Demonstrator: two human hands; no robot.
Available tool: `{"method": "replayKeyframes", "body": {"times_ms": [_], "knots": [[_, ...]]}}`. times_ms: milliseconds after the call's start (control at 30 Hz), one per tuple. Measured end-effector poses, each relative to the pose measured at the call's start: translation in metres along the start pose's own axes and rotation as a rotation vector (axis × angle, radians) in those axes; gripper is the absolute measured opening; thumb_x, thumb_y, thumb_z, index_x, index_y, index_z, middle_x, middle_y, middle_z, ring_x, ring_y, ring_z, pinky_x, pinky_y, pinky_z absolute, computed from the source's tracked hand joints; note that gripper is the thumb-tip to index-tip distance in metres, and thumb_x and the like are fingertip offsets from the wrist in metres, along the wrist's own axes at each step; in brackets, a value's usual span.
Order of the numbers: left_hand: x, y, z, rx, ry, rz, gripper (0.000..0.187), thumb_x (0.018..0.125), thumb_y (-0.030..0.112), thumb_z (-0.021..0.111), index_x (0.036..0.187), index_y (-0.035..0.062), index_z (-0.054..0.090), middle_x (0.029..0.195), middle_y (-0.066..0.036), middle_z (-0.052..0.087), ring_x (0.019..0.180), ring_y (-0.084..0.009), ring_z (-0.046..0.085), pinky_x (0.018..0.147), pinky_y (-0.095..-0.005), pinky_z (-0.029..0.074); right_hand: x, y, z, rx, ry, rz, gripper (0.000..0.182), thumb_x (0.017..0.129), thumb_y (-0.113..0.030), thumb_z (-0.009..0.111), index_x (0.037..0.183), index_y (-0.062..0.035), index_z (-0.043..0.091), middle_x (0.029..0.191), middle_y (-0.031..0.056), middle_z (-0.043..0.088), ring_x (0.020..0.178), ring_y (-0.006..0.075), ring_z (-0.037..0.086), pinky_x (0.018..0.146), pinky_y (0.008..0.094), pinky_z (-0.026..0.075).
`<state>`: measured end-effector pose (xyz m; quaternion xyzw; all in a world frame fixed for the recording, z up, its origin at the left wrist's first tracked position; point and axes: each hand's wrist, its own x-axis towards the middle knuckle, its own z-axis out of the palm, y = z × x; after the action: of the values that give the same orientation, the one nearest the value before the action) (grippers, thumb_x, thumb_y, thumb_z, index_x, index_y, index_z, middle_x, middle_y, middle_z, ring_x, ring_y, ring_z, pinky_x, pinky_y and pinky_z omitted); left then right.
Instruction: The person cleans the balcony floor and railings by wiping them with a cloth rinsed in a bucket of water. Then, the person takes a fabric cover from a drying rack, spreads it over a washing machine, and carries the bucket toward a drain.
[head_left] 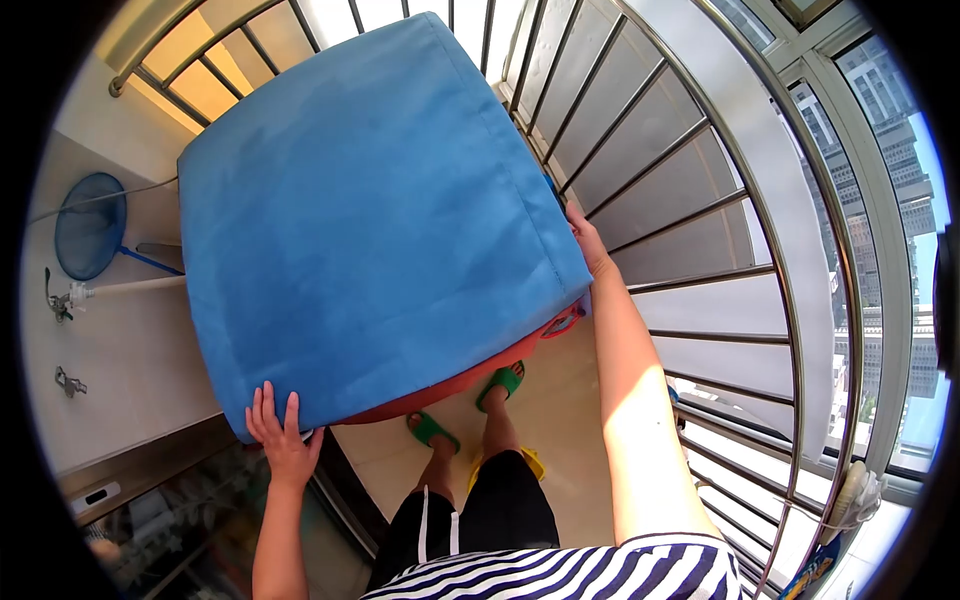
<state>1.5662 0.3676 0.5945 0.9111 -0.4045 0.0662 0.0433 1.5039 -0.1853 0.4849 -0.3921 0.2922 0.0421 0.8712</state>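
A large blue fabric cover (370, 220) lies over a boxy thing that fills the middle of the view. Red fabric (440, 388) shows below its near edge. My left hand (285, 440) rests at the near left corner, fingers spread on the cloth and thumb apart near the edge. At the right side of the cover, my right hand (590, 245) holds its edge; part of the fingers is hidden behind the cloth. What stands under the cover is out of sight.
Metal railings (790, 340) curve round the right and back, close to my right arm. On the left wall are a tap with a hose (75, 297), a second tap (70, 381) and a blue net (90, 226). A dark glass-fronted unit (170, 520) stands lower left.
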Motion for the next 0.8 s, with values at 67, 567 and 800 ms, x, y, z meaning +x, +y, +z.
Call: {"method": "replayKeyframes", "body": {"times_ms": [67,567,800], "knots": [[0.002,-0.002,0.007,-0.013,-0.015,0.019,0.088,0.066,0.022,0.079,0.139,0.0136,0.031,0.147,-0.022,0.023,0.135,-0.0417,0.023,0.107,-0.0573,0.016,-0.011,-0.011,0.006,-0.166,0.171,-0.071,0.066,0.094,-0.055,0.037,0.129,-0.0011,0.049,0.120,0.0102,0.059,0.109,0.0216,0.054,0.094,0.0324,0.041],[-0.086,-0.031,0.024,-0.613,0.324,-0.702,0.044,0.082,0.007,0.064,0.125,0.0009,0.053,0.122,-0.015,0.057,0.112,-0.0266,0.055,0.095,-0.0348,0.042,-0.127,0.043,0.046,-0.681,0.679,-0.649,0.050,0.096,-0.034,0.050,0.129,0.0036,0.049,0.126,0.0160,0.055,0.115,0.0211,0.052,0.098,0.0302,0.039],[-0.083,-0.035,0.031,-0.651,0.353,-0.611,0.036,0.078,0.007,0.070,0.111,-0.0016,0.061,0.113,-0.015,0.062,0.100,-0.0258,0.061,0.087,-0.0328,0.047,-0.120,0.035,0.014,-0.937,0.992,-0.745,0.035,0.093,-0.027,0.053,0.100,0.0050,0.065,0.083,0.0124,0.068,0.076,0.0183,0.059,0.074,0.0329,0.046]]}}
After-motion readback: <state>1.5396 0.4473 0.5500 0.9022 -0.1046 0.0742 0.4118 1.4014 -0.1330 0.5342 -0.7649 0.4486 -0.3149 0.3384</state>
